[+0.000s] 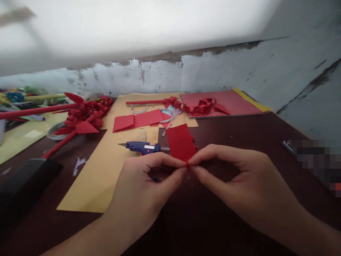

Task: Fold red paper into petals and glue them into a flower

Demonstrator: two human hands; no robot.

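A small rectangle of red paper (181, 142) stands up between my two hands, tilted a little to the left. My left hand (151, 188) pinches its lower end between thumb and forefinger. From the other side my right hand (239, 185) pinches the same end, fingertips nearly meeting. That end looks folded or gathered, though the fingers hide most of it. Just behind my left hand lies a blue glue gun (141, 147) with its nozzle to the left. Folded red paper strips (138, 121) rest on the yellow card beyond it.
Red paper flowers on stems (85, 115) lie at left above a black box (26, 185). A red paper chain on a stick (199, 106) crosses a red sheet (229, 96) at the back. Tape rolls (139, 108) sit on yellow card (90, 185). A phone-like object (288, 145) is at right.
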